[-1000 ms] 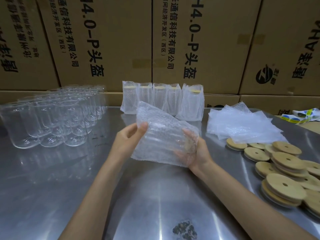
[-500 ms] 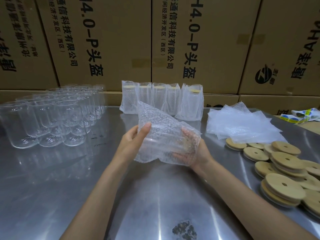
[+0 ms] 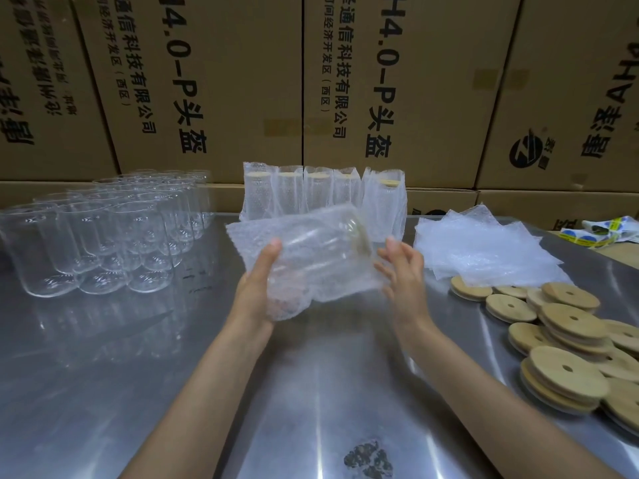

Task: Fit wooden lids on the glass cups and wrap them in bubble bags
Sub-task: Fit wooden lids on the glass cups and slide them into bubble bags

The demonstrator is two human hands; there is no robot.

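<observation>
Bubble-bagged cup in left grip; right grip spread beside lids.

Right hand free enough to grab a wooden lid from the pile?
Probably yes: the right hand is open beside the bagged cup, which the left hand holds; bare table lies toward the wooden lids.

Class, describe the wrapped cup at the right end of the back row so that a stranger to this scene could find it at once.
Start at the steel table and look to its far edge, under the cardboard boxes. A row of wrapped cups stands there upright. The one wanted, the rightmost wrapped cup, stands nearest the pile of loose bubble bags, and its wooden lid shows most clearly through the wrap.
</observation>
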